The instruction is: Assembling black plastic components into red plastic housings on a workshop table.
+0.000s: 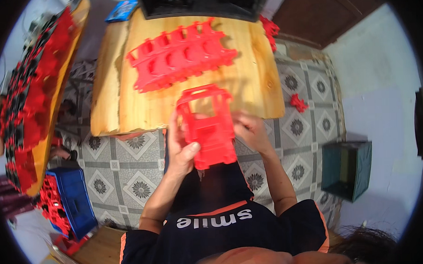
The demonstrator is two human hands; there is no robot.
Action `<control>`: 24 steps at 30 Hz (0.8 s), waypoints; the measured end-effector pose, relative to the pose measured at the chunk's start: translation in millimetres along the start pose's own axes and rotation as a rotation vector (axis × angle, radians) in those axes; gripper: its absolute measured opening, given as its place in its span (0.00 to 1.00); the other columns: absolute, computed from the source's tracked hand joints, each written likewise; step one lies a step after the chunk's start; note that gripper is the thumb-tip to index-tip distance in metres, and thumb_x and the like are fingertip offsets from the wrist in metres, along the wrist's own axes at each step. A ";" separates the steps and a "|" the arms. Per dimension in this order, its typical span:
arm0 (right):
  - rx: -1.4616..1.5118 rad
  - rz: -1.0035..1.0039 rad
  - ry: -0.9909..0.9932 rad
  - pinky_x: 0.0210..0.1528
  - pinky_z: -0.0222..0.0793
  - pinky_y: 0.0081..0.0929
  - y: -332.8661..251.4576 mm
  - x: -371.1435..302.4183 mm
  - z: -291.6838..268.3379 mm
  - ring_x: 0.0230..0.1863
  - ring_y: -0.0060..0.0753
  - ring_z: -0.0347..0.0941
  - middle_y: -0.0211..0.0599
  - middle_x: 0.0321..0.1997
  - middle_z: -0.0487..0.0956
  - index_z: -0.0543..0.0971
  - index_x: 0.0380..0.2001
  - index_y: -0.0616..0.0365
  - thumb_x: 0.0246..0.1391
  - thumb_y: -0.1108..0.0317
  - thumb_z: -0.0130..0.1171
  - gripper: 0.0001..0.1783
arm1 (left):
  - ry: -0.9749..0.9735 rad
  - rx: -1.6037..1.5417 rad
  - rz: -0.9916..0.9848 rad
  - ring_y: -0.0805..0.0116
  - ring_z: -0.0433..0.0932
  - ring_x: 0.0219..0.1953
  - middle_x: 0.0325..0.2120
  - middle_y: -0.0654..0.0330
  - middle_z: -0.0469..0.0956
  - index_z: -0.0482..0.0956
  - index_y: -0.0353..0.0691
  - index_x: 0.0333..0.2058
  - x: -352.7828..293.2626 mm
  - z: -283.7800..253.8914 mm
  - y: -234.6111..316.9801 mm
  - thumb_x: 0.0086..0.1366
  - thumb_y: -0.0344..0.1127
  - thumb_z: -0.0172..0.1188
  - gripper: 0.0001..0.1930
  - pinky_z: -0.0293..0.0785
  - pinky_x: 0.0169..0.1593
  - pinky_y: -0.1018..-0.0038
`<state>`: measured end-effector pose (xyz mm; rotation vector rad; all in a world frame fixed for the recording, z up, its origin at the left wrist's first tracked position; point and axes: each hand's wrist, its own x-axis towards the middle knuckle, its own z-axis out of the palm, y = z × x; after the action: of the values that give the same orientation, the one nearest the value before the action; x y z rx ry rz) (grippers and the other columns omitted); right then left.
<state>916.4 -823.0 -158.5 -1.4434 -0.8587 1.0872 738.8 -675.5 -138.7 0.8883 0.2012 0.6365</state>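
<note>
I hold a red plastic toy frame (206,125), boxy with open window-like gaps, in front of my chest above the near edge of a wooden board table (127,107). My left hand (180,149) grips its left side, thumb across the front. Fingers of my right hand (249,128) press on its right side. A row of several similar red plastic frames (181,56) lies side by side on the board beyond the one I hold.
A long wooden plank (56,100) at the left carries a heap of red and black plastic parts (28,96). A blue crate (76,202) with red parts sits at lower left. A dark green box (348,169) stands on the patterned tile floor at the right, and a loose red piece (298,102) lies by the board.
</note>
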 end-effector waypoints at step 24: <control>-0.732 -0.493 0.586 0.61 0.66 0.35 -96.5 394.1 -87.9 0.60 0.48 0.70 0.49 0.57 0.74 0.75 0.56 0.55 0.51 0.55 0.66 0.30 | 0.123 -0.146 -0.104 0.55 0.75 0.54 0.54 0.46 0.70 0.48 0.46 0.69 35.2 -72.7 65.6 0.64 0.55 0.58 0.42 0.77 0.53 0.60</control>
<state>1131.2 -469.0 -128.7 -1.8577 -1.1394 -0.0689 708.2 -576.5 -130.1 0.6946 0.3058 0.6010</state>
